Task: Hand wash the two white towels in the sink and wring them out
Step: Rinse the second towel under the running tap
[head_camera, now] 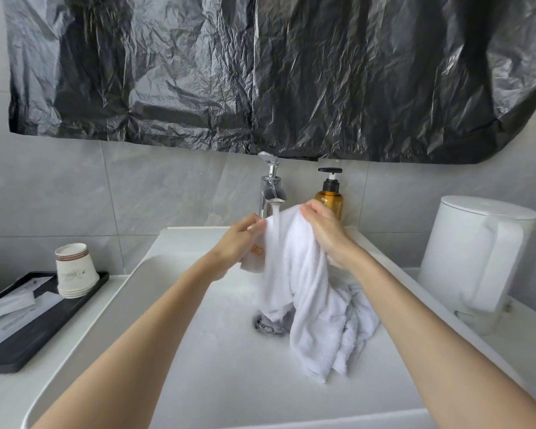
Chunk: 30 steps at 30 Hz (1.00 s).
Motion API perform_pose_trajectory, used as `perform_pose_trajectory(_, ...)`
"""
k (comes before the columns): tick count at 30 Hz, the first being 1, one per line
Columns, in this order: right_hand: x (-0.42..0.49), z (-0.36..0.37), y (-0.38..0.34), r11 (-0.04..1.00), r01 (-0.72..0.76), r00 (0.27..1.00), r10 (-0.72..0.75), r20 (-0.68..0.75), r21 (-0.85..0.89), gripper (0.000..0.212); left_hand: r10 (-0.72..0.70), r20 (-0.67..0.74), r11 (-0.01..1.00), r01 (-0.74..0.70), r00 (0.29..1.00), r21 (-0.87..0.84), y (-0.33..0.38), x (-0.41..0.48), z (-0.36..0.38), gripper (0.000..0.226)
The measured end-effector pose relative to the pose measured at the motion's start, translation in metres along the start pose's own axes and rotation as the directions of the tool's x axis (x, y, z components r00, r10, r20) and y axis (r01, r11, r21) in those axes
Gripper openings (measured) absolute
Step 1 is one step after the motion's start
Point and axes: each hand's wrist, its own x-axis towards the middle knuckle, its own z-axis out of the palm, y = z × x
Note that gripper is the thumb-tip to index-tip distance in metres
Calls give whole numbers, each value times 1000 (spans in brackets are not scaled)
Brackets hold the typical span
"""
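- White towel (pixel 294 261) hangs under the running tap (pixel 272 187), above the sink (pixel 198 351).
- Left hand (pixel 240 239) pinches its edge; right hand (pixel 324 230) grips its top.
- Its lower folds rest in the basin.

Wall (pixel 59 187): large grey tiles, thin pale grout lines.
Covering: crinkled black plastic sheet (pixel 260 72) hangs across the upper wall.
Counter (pixel 0 394): white, smooth.
Light: soft, glinting on the plastic.
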Motion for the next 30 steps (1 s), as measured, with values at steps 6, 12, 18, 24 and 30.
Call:
perform_pose_trajectory(6, -20, 40, -5, 994, 91, 985, -98, -140, -53, 36, -60, -190, 953, -1, 980, -303, 4, 5, 39, 25)
perform_pose_trajectory(12, -5, 44, 12, 984, -4, 973, -37, -228, -178, 32, 123, -136, 971, -147, 983, -188, 1, -1, 55, 30)
perform_pose_trajectory(18, -8, 57, 9, 947, 17, 992, -57, -117, -319, 32, -18, -203, 983, -20, 979, -182, 1, 3, 45, 29)
perform_pose_trajectory(24, -19, 57, 8, 961, 55, 988, -92, -124, -273, 31, -67, -236, 987, 31, 970, -155, 8, 14, 40, 32)
perform_pose_trajectory(30, 0, 56, 9, 940, -44, 989, -6, -147, -337, 32, -97, -137, 959, 56, 986, -278, 5, 12, 38, 35)
